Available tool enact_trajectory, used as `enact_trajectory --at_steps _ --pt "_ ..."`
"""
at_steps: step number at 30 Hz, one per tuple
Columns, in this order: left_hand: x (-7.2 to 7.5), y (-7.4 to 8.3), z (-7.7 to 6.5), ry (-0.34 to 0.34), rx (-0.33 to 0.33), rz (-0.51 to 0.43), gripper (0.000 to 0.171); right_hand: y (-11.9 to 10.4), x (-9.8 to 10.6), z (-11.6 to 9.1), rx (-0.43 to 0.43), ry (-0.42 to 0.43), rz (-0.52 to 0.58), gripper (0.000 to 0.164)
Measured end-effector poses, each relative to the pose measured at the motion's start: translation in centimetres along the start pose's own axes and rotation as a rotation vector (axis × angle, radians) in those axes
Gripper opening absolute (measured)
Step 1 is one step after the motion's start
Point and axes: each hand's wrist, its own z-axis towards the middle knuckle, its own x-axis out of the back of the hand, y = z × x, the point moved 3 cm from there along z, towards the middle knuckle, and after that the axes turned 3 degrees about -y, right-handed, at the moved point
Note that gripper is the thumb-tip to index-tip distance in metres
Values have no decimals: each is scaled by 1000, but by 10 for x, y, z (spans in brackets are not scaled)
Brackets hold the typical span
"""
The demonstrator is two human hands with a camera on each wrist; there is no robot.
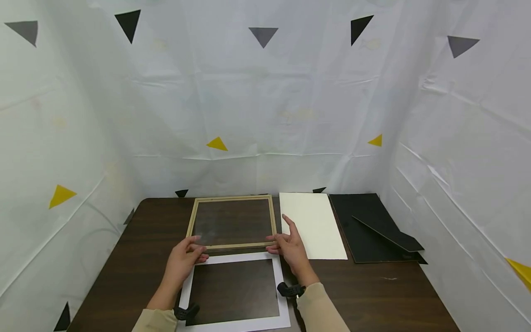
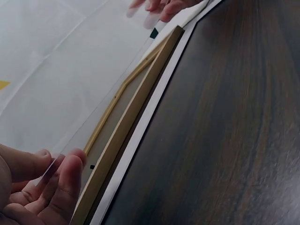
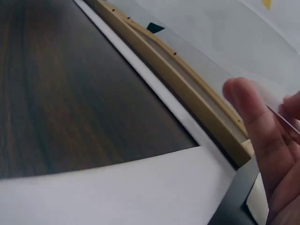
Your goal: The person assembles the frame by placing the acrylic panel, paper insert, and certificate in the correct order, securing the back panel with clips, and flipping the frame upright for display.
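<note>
1. A dark brown wood-grain table point(image 1: 373, 299).
2. On it, a rectangular light-wood frame point(image 1: 232, 198); just in front, a white rectangular border point(image 1: 284, 306).
3. Right of the frame, a cream-white rectangular sheet point(image 1: 313, 226).
4. Farther right, a black rectangular board point(image 1: 362, 246) with a raised flap point(image 1: 387, 235).

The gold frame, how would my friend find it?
Find the dark brown table. At its far edge, left of the cream sheet, lies the gold frame. Its gold colour sets it apart from the white frame in front.

white sheeting point(image 1: 232, 110), creased, three sides | black, gray, yellow triangles point(image 1: 263, 36) on sheeting | dark wood-grain tabletop point(image 1: 373, 299), soft sheen
</note>
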Motion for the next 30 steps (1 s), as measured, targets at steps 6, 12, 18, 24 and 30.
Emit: enact_trajectory --at_steps 6,12,18,24,30 --pt "5 -2 3 18 -12 56 50 5 1 2 32 50 45 75" --pt "3 -4 7 48 -40 29 48 6 3 3 39 80 96 76" --pt "7 -2 11 108 -118 303 41 7 5 4 45 102 136 78" --pt "13 -2 15 106 -141 400 39 5 3 6 61 106 143 78" --pt "10 0 22 78 -150 510 42 4 0 8 77 137 129 76"
